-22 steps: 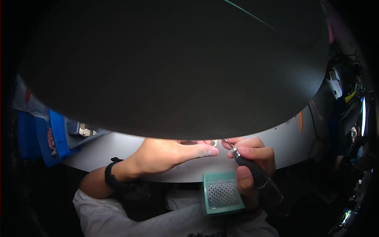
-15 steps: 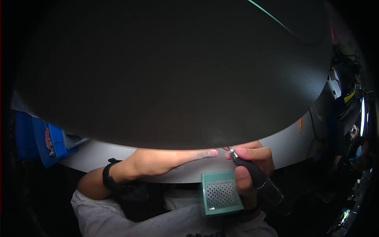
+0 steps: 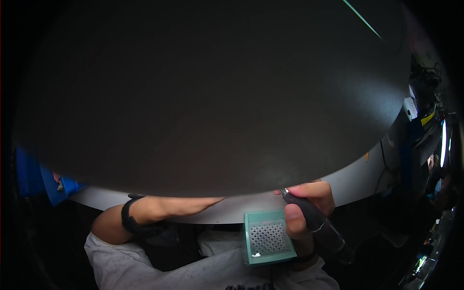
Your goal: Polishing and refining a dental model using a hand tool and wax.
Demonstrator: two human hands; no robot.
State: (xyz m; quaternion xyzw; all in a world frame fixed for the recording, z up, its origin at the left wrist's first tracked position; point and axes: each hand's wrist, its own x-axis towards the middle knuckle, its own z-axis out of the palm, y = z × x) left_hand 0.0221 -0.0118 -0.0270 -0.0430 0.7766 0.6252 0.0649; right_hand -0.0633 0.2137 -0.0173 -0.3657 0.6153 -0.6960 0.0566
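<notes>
While the handheld tool [image 3: 313, 212] with dark grip and metal collar lies slantwise in your right hand [image 3: 325, 197], your thumb and fingers are closed around it. Its collar is near the lower edge of the dark rounded cover [image 3: 212, 106]. Just beside your thumb is the teal tray [image 3: 249, 223]. Your left hand [image 3: 186, 207] is mostly hidden by this cover; how open it is, I cannot tell.

Tool [image 3: 308, 210] black; box [image 3: 265, 216] teal, panel [image 3: 268, 239] dotted grey; tabletop [image 3: 232, 211] white.
</notes>
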